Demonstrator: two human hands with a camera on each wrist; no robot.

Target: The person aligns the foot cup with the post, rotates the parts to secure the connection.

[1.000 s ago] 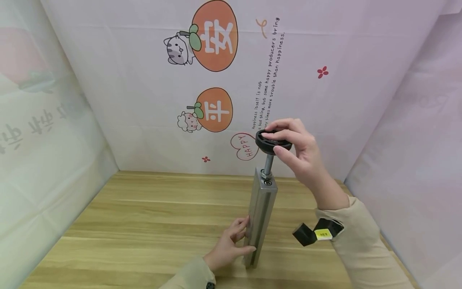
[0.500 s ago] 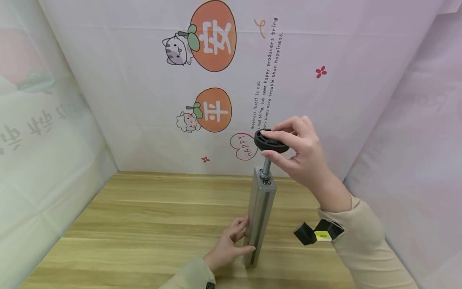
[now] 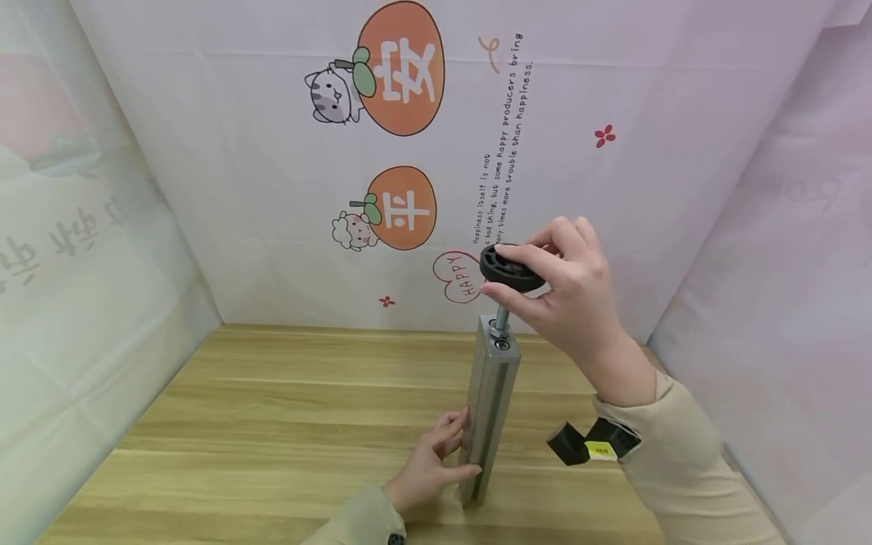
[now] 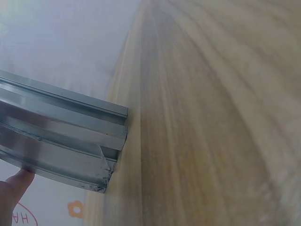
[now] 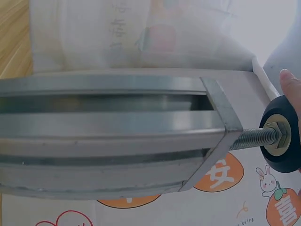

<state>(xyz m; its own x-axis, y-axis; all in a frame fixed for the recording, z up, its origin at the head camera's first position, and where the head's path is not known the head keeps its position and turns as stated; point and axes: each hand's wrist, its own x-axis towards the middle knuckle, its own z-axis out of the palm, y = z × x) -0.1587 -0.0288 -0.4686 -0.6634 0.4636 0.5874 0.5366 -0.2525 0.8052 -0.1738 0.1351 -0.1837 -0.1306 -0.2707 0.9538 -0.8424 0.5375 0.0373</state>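
A grey aluminium profile (image 3: 489, 416) stands upright on the wooden table, its slots running lengthwise. My left hand (image 3: 431, 463) holds it low down, thumb on the near side and fingers on the far side. From the end plate on top rises a threaded rod (image 5: 254, 138), with a nut (image 3: 500, 331) at its base. The rod carries a black round levelling foot (image 3: 492, 272), flat face up. My right hand (image 3: 575, 295) pinches this foot by its rim, thumb below and fingers over the top. In the left wrist view the profile's lower end (image 4: 110, 136) meets the table.
The wood-grain table (image 3: 286, 409) is enclosed by pale printed cloth on the back (image 3: 272, 265) and both sides. A black wrist device (image 3: 572, 443) with a yellow label sits at the right sleeve.
My right thumb and fingers have turned round the levelling foot, the thumb sliding left along its rim. My left hand and the profile stay in place.
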